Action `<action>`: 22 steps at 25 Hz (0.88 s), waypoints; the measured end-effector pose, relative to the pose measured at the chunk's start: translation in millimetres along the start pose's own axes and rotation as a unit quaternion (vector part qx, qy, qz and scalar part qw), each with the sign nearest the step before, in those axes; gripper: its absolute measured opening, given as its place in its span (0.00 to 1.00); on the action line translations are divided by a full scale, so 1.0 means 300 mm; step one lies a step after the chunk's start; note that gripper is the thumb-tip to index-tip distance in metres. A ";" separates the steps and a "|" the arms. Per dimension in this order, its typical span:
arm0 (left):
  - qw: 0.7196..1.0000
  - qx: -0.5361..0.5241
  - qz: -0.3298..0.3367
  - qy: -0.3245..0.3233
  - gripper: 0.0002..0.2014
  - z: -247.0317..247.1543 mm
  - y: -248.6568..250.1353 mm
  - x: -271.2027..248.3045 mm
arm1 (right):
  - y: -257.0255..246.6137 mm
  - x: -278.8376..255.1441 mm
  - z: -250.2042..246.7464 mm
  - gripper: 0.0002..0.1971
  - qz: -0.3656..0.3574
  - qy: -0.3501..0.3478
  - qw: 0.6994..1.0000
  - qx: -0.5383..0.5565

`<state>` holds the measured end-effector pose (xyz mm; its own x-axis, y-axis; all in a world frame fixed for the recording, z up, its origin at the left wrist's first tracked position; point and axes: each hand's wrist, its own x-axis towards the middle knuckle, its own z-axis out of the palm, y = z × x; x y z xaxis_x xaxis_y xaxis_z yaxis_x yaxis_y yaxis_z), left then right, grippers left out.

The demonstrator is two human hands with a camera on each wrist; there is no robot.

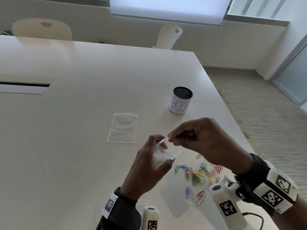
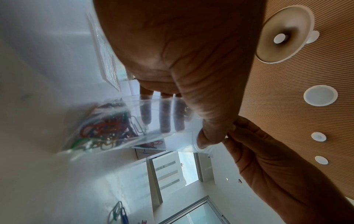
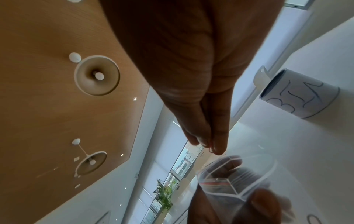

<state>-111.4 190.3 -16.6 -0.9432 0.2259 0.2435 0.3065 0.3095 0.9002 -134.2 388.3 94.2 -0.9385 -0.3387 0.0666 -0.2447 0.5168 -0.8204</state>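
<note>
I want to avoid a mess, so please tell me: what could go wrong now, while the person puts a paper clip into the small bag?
1. The right hand pinches the paper clip only with its fingertips, just above the narrow mouth of the small bag. The clip may miss and drop.
2. The bag is thin and soft, and only the left hand holds it. Its mouth may fold shut, or the clips inside may spill.
</note>
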 end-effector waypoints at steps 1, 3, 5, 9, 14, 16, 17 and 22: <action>1.000 -0.002 0.002 -0.001 0.22 0.000 0.001 0.000 | 0.000 -0.001 -0.002 0.07 0.004 -0.007 1.000 0.023; 1.000 -0.002 0.004 -0.003 0.23 0.000 0.002 0.000 | 0.000 -0.004 0.000 0.07 0.002 -0.016 0.998 0.053; 1.000 0.000 0.008 -0.002 0.23 -0.001 0.003 0.000 | 0.001 -0.006 -0.006 0.06 -0.001 -0.004 0.996 0.087; 1.000 0.001 0.007 0.003 0.23 -0.002 -0.001 -0.001 | 0.085 0.011 -0.130 0.07 0.010 0.105 0.994 0.031; 1.000 -0.003 0.009 0.000 0.24 0.000 -0.006 -0.001 | 0.370 -0.005 -0.278 0.07 0.118 0.145 0.959 -0.212; 1.000 -0.005 0.006 -0.001 0.24 0.000 -0.007 -0.003 | 0.474 -0.022 -0.269 0.08 0.156 0.127 0.947 -0.248; 1.000 -0.007 0.005 -0.002 0.24 0.000 -0.007 -0.002 | 0.512 -0.029 -0.259 0.10 0.174 0.119 0.941 -0.264; 1.000 -0.012 -0.006 -0.007 0.25 -0.001 -0.008 -0.001 | 0.587 -0.031 -0.221 0.15 0.209 0.089 0.921 -0.316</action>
<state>-111.9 189.1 -18.6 -0.9445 0.2363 0.2281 0.2925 0.2893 0.9114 -184.7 534.6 -13.2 -0.9942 0.0990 -0.0418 0.1070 0.9462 -0.3053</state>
